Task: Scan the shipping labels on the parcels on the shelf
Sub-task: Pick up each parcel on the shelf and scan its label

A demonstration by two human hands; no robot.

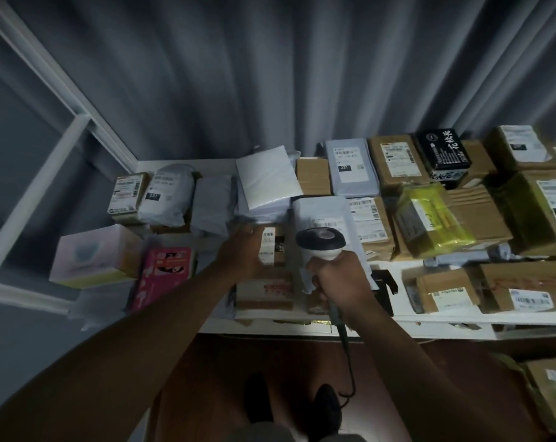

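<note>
head cam only | worn, looks forward and steeply down | close over shelf (429,317) edge | both forearms enter from bottom

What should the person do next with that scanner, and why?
Probably tip the white handheld scanner, gripped in the right hand, slightly left onto the barcode label of the small brown cardboard parcel that the left hand steadies. The scanner's head sits just beside that label.

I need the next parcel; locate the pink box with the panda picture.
In the head view, the pink cardboard box with the panda picture sits front-left on the shelf, right of a pale pastel box, just left of the left hand.
</note>
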